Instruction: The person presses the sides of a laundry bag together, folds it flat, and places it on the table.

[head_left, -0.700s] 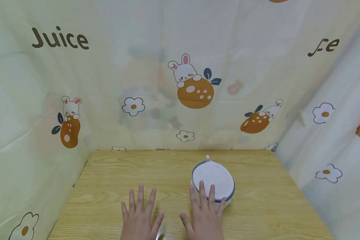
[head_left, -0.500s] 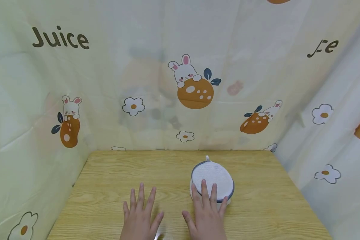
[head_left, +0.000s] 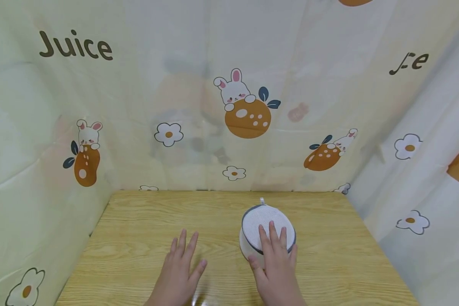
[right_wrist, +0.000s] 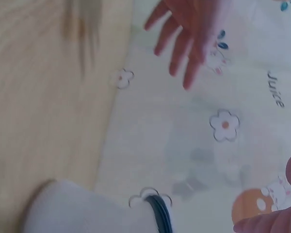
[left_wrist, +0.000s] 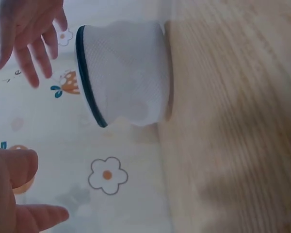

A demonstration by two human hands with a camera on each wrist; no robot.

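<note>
A round white mesh laundry bag (head_left: 252, 216) with a dark zipper-like rim and a small loop at the back stands upright on the wooden table (head_left: 157, 212). My right hand (head_left: 276, 272) hovers over its front part, fingers spread. In the left wrist view a gap shows between that hand (left_wrist: 31, 29) and the top of the bag (left_wrist: 128, 73). To the left of the bag, my left hand (head_left: 177, 272) is held above the table with straight fingers and nothing in it. Part of the bag (right_wrist: 77, 211) appears low in the right wrist view.
A pale curtain (head_left: 145, 93) printed with rabbits, oranges and flowers hangs behind the table and along both sides. At the bottom of the head view, a small shiny patch (head_left: 199, 301) lies near the left hand; I cannot tell what it is.
My right hand has shifted right, further over the bag. My left hand has turned a little and its fingers have drawn closer together. The bag stays on the table; the head view has shifted slightly.
</note>
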